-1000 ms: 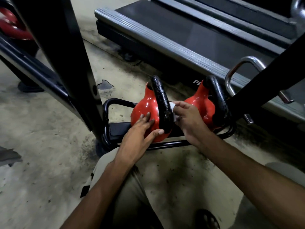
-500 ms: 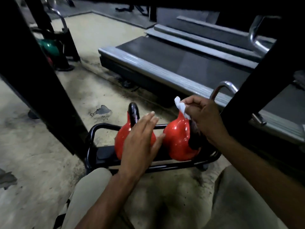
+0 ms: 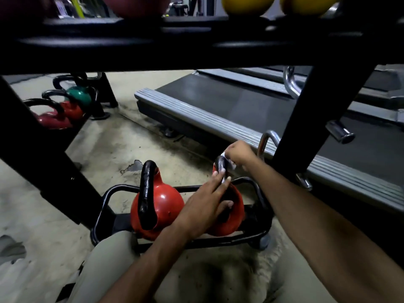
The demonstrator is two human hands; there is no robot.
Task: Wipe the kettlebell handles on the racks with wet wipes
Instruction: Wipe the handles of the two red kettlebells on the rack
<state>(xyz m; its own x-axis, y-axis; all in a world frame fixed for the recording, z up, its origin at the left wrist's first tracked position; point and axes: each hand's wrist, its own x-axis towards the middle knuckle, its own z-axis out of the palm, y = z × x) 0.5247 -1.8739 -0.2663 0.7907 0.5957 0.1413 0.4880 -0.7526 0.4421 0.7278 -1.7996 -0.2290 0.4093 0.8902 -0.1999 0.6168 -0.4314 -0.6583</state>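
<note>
On the lowest shelf of the black steel rack [image 3: 54, 171] two kettlebells stand side by side. The right hand [image 3: 238, 153] pinches a crumpled white wet wipe [image 3: 223, 154] onto the crown of the black loop handle [image 3: 220, 166] of the right-hand red kettlebell [image 3: 237, 216], at about one o'clock from the middle of the view. The left hand [image 3: 203, 206] lies flat over that bell's body, fingers straight and reaching up the handle. It is released, steadying rather than grasping.

Just beside it at nine o'clock, the left-hand red kettlebell [image 3: 166, 204] has a handle that glistens, so I judge it already wiped, though shine alone is no proof. The handle under the wipe looks mid-clean, with its lower legs probably yet to do.

Still to check are the green kettlebell [image 3: 79, 96], small red kettlebell [image 3: 73, 111] and maroon kettlebell [image 3: 52, 122] at ten o'clock, and the yellow rounded weights [image 3: 244, 5] on the shelf at twelve o'clock; whether those are cleaned cannot be told
</note>
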